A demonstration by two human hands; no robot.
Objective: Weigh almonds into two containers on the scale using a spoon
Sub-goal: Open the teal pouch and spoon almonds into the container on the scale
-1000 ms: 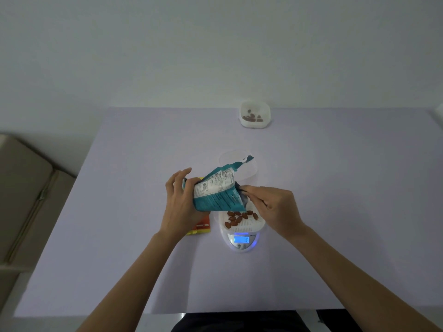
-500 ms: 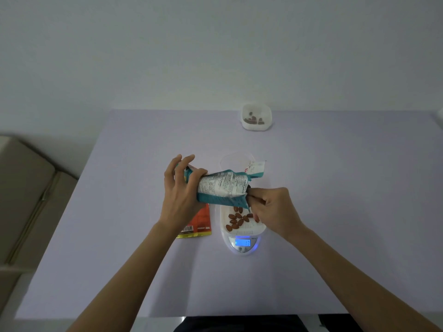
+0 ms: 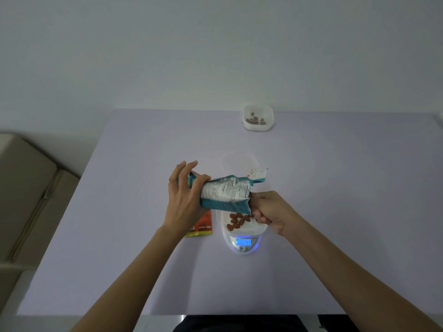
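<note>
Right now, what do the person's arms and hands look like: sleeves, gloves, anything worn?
The left hand and right hand are bare: no gloves, no rings, watch or bands that I can see. The left forearm and right forearm are uncovered to the frame's bottom edge, no sleeves in view. Only clothing visible: a dark garment between the arms.

Both forearms [image 3: 134, 264] are seen bare up to the left hand [image 3: 184, 200] and right hand [image 3: 268, 212]; dark clothing [image 3: 239, 324] is glimpsed at bottom centre.
</note>
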